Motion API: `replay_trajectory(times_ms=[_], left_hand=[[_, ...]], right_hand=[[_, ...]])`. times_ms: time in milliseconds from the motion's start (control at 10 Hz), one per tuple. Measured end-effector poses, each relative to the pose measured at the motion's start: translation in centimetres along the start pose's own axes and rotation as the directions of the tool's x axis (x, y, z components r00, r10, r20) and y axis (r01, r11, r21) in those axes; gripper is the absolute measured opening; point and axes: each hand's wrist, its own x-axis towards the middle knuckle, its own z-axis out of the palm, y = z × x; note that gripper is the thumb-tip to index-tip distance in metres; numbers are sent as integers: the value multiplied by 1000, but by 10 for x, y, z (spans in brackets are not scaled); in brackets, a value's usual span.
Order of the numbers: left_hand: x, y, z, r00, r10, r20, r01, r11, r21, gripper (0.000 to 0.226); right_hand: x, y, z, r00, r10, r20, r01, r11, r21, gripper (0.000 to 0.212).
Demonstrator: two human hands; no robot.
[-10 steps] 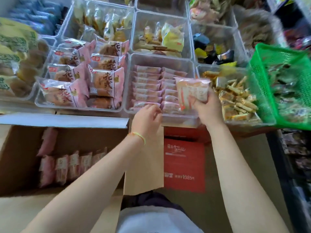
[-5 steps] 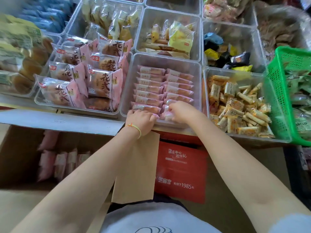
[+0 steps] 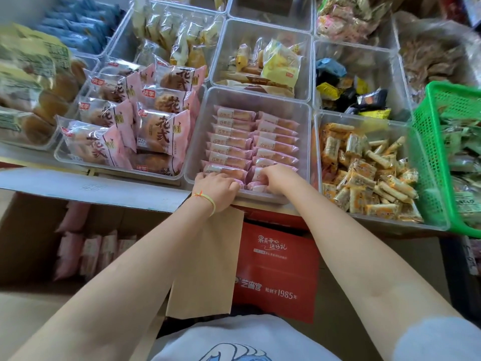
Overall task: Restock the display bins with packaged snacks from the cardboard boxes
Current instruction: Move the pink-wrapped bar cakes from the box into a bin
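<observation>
Pink snack packets [image 3: 235,142] lie in two neat columns inside the clear display bin [image 3: 303,142] at the middle of the front row, most of its floor covered. A second ago the right hand [image 3: 277,179] held one such packet up above the bin's right side; that packet is now down at the near end of the right column, and the hand has come down with it. Its fingers curl over the nearest packets and press on them; whether they actually grip one cannot be told. The left hand [image 3: 217,190] has moved forward from the bin's near rim and now rests on the near end of the left column, knuckles up, fingers bent onto the packets, a thin yellow-green band [image 3: 208,201] round its wrist. The two hands sit side by side, almost touching, both forearms reaching up from the bottom corners of the view.

Below and to the left, the open cardboard box [image 3: 28,230] holds more of the same pink packets standing in a short row. A red carton [image 3: 278,272] stands under the bin's front edge. Left of the bin, another clear bin [image 3: 65,158] holds larger pink bread packs; to the right, a bin [image 3: 426,225] of small orange-wrapped sticks, then a green basket [image 3: 432,152].
</observation>
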Motion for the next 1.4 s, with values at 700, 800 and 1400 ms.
replay_trajectory(times_ms=[700, 800, 1400], left_hand=[[-146, -127, 42, 995, -66, 69, 83, 956, -282, 22], [-160, -177, 53, 983, -128, 130, 160, 947, -277, 29], [-185, -311, 120, 905, -192, 379, 358, 826, -436, 30]], right_hand=[[-125, -187, 51, 961, -178, 210, -52, 631, 774, 23], [-100, -247, 83, 961, -117, 250, -135, 592, 795, 27], [25, -368, 191, 790, 262, 555, -608, 456, 650, 36]])
